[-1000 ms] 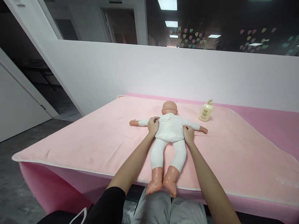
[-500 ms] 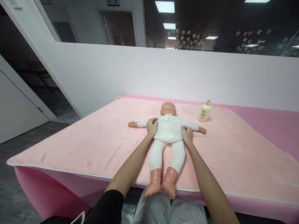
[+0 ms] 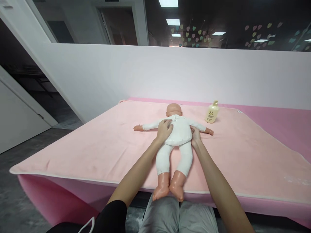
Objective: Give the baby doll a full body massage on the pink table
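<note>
A baby doll [image 3: 178, 129] in a white top and white leggings lies stretched out on the pink blanket [image 3: 104, 145], the back of its bald head showing and its arms spread. My left hand [image 3: 164, 130] rests on the left side of its back, fingers laid over the white cloth. At the right side of the torso, below the doll's arm, my right hand [image 3: 195, 136] has its fingers curled round the edge of the top. The fingertips of this hand are partly hidden. The doll's bare feet reach over the front edge of the blanket.
A pale yellow pump bottle [image 3: 212, 112] stands on the blanket beyond the doll's right-side arm. Behind the table is a white wall [image 3: 170, 74] with dark glass above it. A white door [image 3: 21, 116] and grey floor are at the left. My legs are under the front edge.
My left hand has moved from the doll's side inward onto its back, its fingers now flatter. My right hand has turned slightly at the other side. The camera view has shifted a little.
</note>
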The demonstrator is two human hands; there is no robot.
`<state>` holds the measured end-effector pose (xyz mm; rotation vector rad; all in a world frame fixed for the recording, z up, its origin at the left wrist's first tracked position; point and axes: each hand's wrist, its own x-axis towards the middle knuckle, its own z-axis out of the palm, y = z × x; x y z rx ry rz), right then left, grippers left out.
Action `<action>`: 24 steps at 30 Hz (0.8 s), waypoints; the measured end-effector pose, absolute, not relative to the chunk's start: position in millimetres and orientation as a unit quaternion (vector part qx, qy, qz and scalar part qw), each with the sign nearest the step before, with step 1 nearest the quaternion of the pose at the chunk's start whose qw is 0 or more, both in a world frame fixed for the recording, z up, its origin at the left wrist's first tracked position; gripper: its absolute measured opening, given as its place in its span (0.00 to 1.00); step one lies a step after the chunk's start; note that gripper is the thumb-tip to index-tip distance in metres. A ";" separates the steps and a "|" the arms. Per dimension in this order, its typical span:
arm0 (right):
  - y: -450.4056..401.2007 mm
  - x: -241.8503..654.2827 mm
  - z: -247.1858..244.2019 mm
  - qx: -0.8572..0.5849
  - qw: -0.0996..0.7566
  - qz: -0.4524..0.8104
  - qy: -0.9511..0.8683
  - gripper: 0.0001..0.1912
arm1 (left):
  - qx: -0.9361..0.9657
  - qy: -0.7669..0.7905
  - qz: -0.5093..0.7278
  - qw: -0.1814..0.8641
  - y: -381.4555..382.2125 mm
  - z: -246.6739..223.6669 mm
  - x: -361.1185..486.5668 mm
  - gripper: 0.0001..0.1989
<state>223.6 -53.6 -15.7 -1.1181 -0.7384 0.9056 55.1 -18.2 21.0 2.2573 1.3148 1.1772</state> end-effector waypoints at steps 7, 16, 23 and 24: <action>-58.2 215.1 -9.3 -0.469 0.687 0.454 -0.319 0.16 | 0.894 0.346 0.260 0.118 -52.9 33.0 59.5 0.26; -61.7 217.7 -11.5 -0.459 0.682 0.476 -0.311 0.18 | 0.944 0.262 0.197 0.045 -76.8 36.0 66.7 0.30; -61.2 216.7 -10.8 -0.443 0.678 0.501 -0.305 0.16 | 0.949 0.248 0.185 0.056 -75.7 37.8 64.0 0.30; -61.4 216.3 -10.0 -0.440 0.678 0.503 -0.305 0.15 | 0.953 0.243 0.174 0.057 -75.4 39.1 62.9 0.31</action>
